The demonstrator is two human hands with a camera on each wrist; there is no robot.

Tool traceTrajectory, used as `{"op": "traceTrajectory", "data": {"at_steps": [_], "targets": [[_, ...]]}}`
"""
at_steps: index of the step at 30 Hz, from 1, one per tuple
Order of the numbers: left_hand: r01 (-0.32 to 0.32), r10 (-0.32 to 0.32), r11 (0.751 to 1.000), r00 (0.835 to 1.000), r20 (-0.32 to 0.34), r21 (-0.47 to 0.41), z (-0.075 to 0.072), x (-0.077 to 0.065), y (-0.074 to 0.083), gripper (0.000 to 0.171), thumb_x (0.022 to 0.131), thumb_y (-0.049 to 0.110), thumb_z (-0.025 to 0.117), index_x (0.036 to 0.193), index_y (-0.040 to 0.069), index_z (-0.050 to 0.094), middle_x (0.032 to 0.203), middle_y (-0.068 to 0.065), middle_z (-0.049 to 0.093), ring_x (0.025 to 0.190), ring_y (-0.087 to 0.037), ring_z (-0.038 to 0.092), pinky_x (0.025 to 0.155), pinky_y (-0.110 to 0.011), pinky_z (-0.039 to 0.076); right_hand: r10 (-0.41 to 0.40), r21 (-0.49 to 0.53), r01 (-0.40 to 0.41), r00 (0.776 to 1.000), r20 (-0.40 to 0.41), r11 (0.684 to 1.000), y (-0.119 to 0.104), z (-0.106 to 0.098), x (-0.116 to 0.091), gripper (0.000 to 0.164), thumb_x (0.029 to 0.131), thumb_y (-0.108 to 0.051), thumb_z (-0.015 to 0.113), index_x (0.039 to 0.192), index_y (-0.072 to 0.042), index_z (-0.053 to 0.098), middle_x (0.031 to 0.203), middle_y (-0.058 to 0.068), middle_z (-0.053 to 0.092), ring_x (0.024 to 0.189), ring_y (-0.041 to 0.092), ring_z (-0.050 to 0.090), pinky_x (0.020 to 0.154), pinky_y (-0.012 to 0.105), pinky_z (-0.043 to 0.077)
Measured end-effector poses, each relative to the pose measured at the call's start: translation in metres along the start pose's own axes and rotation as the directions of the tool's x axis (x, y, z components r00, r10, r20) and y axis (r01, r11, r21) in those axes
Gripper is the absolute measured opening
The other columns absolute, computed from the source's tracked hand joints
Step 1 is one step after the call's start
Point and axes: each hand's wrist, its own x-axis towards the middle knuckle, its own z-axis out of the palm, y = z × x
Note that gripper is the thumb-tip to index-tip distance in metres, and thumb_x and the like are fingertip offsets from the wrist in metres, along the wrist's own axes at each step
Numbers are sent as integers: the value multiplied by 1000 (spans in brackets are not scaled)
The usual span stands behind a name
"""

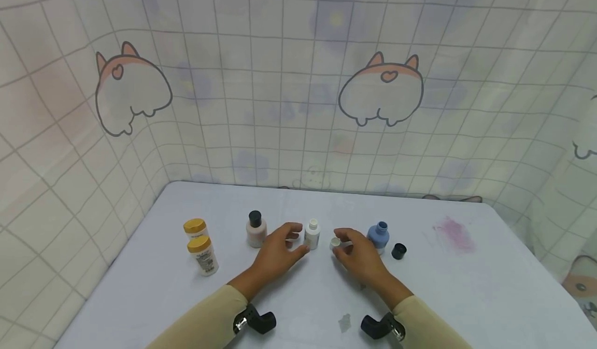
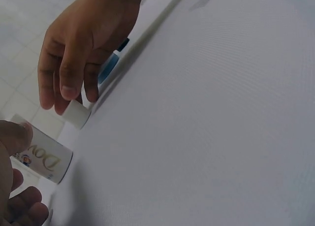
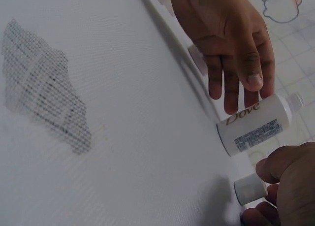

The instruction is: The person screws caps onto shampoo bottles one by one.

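Note:
A small white Dove bottle [image 1: 312, 235] stands upright in the middle of the table, its narrow neck [image 3: 297, 101] uncovered. Beside it on the left is my left hand [image 1: 279, 250], fingers loosely bent and spread, thumb tip right at the bottle. A white cap [image 2: 77, 114] rests on the tabletop to the bottle's right. My right hand [image 1: 360, 255] hovers around this cap, thumb and fingers loosely bent on either side of it; its thumb [image 3: 278, 162] overlaps the cap in the right wrist view.
A blue bottle [image 1: 378, 236] with an uncovered neck and a black cap [image 1: 398, 251] are beyond my right hand. On the left stand a pinkish bottle [image 1: 256, 231] with a black top and two yellow-lidded bottles [image 1: 204, 258]. A pink stain [image 1: 456, 234] marks the right side.

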Motion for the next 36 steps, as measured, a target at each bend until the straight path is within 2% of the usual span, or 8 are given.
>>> {"op": "traceTrajectory", "data": {"at_steps": [5,12,21,27,36], "targets": [[7,-7,1000,1000,-7,24,3,4,0,53,82,37,73,127,19,53,120,1,60,101,-15,60,84,-29,51,2,-4,-2,1000,9,1000,0,1,3,43,83,-18,73,123,-20,58,113,0,60,89,11,61,76,28,53],[0,0,1000,1000,-16,25,7,10,1,51,81,38,73,125,20,54,118,-2,61,99,-19,61,82,-34,52,15,-25,-15,1000,-7,1000,1,3,5,43,82,-18,73,123,-19,58,114,0,60,92,13,59,80,31,53],[17,-17,1000,1000,-9,23,11,14,3,50,82,34,73,126,19,54,118,0,60,102,-19,60,86,-33,51,19,-38,-20,1000,-14,999,1,5,8,41,81,-18,73,120,-16,59,114,0,61,100,16,59,85,34,51],[-12,12,1000,1000,-18,8,13,17,4,49,82,32,74,125,17,55,118,1,60,106,-19,59,86,-34,50,35,-55,-37,999,-23,998,2,9,9,41,81,-17,74,119,-17,60,111,-1,62,97,15,59,82,34,52],[6,-6,1000,1000,-14,26,17,19,6,46,82,32,73,123,19,56,115,3,62,103,-17,60,85,-36,51,29,-52,-31,999,-27,998,3,9,8,39,81,-16,74,118,-18,61,109,-3,63,96,14,59,82,34,52]]}}
